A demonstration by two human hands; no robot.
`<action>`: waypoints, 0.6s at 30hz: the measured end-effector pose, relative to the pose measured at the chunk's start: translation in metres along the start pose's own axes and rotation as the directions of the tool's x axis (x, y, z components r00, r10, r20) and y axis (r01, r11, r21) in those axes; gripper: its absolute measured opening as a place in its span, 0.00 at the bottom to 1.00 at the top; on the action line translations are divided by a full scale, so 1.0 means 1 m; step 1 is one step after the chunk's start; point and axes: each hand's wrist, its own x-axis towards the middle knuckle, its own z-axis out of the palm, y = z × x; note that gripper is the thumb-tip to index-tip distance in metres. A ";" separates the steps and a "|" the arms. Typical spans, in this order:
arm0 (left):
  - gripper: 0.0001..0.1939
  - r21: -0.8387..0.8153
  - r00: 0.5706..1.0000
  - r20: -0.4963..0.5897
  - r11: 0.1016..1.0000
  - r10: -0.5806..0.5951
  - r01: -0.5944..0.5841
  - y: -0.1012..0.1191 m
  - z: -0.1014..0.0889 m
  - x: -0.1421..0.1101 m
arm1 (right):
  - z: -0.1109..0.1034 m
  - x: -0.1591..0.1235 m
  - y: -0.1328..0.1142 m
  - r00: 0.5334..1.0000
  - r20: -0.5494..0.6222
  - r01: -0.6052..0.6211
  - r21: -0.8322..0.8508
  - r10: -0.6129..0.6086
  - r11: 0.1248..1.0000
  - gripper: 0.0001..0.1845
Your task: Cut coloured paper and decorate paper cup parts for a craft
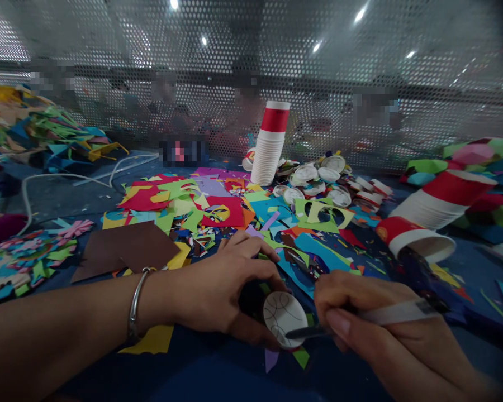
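Note:
My left hand [230, 285] curls its thumb and fingers around a small round white cup bottom [284, 315] with curved dark lines on its face. A bit of red shows at its lower edge. From the right, my right hand [373, 324] grips a pen [396, 312] with a pale, see-through barrel. Its dark tip touches or hovers just over the lower part of the white face; I cannot tell which. Green and purple paper scraps [302, 357] lie beneath the cup bottom. The left wrist wears a silver bangle.
Coloured paper offcuts [222, 212] cover the blue table. A tall stack of paper cups [270, 145] stands behind, beside a pile of cup bottoms [318, 176]. More cups [440, 201] lean at right, near dark-blue scissors [465, 307]. A white cable [67, 176] runs at left.

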 end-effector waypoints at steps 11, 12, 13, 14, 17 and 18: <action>0.28 0.007 1.000 0.022 1.000 -0.021 0.021 0.001 -0.002 0.000 | 0.002 0.001 -0.001 1.000 0.012 -0.011 0.044 0.011 0.999 0.13; 0.28 0.005 0.999 0.023 1.000 -0.026 0.025 0.001 -0.002 0.000 | 0.002 0.002 -0.001 1.000 0.013 -0.012 0.051 0.012 0.999 0.13; 0.28 0.003 0.999 0.023 1.000 -0.028 0.028 0.001 -0.002 0.000 | 0.002 0.004 -0.001 1.000 0.013 -0.007 0.057 0.006 0.998 0.12; 0.28 0.001 0.999 0.023 1.000 -0.031 0.031 0.001 -0.001 0.000 | 0.002 0.005 -0.002 1.000 0.011 0.000 0.056 -0.001 0.998 0.12; 0.28 -0.003 0.999 0.018 1.000 -0.029 0.029 0.001 -0.001 0.000 | 0.001 0.005 -0.002 0.999 0.004 0.033 0.028 -0.033 0.999 0.12; 0.28 -0.003 1.000 0.017 1.000 -0.026 0.026 0.001 -0.001 0.000 | 0.001 0.004 -0.002 0.999 0.002 0.042 0.009 -0.043 0.999 0.11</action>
